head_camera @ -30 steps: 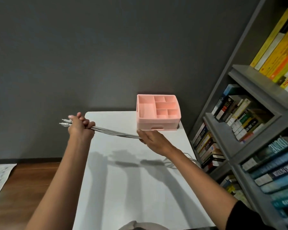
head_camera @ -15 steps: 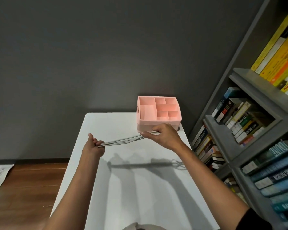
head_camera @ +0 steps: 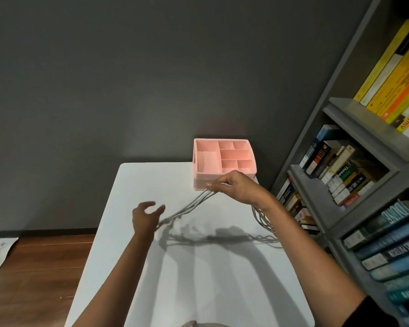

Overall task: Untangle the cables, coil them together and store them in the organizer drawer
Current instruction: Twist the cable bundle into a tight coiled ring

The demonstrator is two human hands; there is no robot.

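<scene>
Pretty sure the organizer (head_camera: 206, 175) on the table's (head_camera: 198, 267) far corner is smooth pink plastic, satin-ish. The table top is matt white, the cables (head_camera: 191, 205) over it dull grey rubbery stuff, and the floor (head_camera: 40, 267) left of the table is slightly shiny wood.

Single head-worn wide-angle view.
Looks forward and down along the white desk (head_camera: 132, 267) at close range, toward the grey wall (head_camera: 128, 79); pink organizer (head_camera: 203, 182) at far end, bookshelf (head_camera: 354, 114) on the right edge.

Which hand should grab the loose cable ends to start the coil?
Left. The left hand is open beside the dangling ends of the cables, while the right hand is busy pinching the bundle in front of the pink organizer.
</scene>
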